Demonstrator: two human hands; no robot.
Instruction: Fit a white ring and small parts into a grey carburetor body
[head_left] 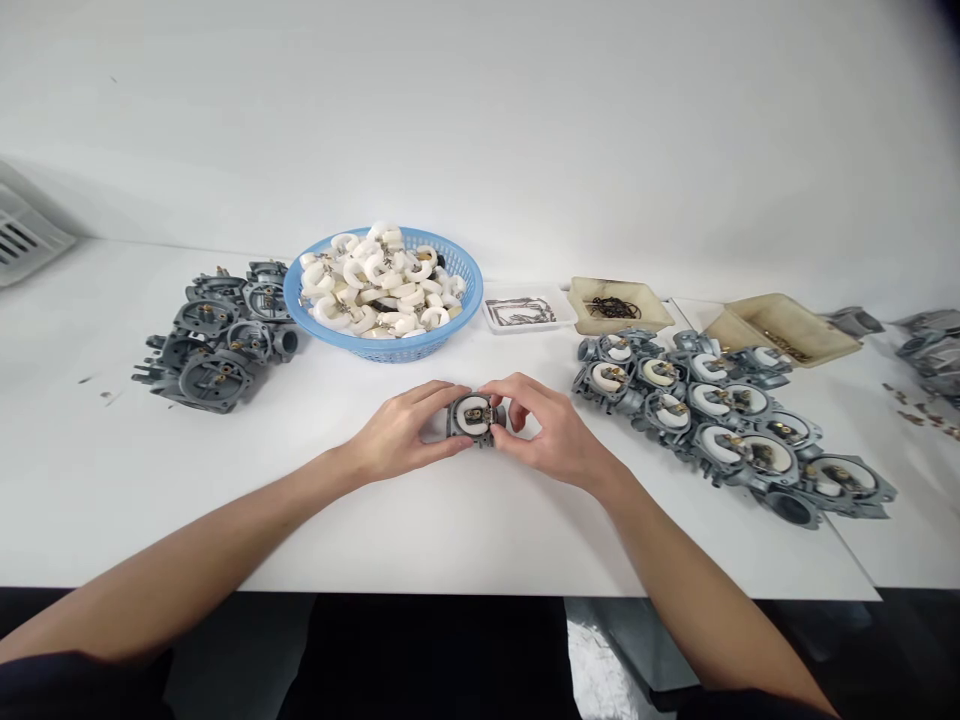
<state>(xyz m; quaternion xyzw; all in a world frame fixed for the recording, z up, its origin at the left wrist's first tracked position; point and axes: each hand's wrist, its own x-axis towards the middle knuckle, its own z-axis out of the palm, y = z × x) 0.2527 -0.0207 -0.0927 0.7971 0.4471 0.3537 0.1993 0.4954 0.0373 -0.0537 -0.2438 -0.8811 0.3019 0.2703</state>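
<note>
A grey metal carburetor body lies on the white table between my two hands, its open bowl side facing up. Inside it sits a white C-shaped float around a brass-coloured centre. My left hand grips the carburetor's left side, thumb at the near edge and fingers at the far edge. On the opposite side, my right hand has its thumb and fingers closed at the right edge, by the float's hinge end. Whether a small pin is between those fingertips cannot be made out.
Behind stands a blue basket heaped with white floats. Carburetors without floats are grouped at left; several with floats at right. Along the back are a clear tray of thin pins, a bin of black rings and another bin.
</note>
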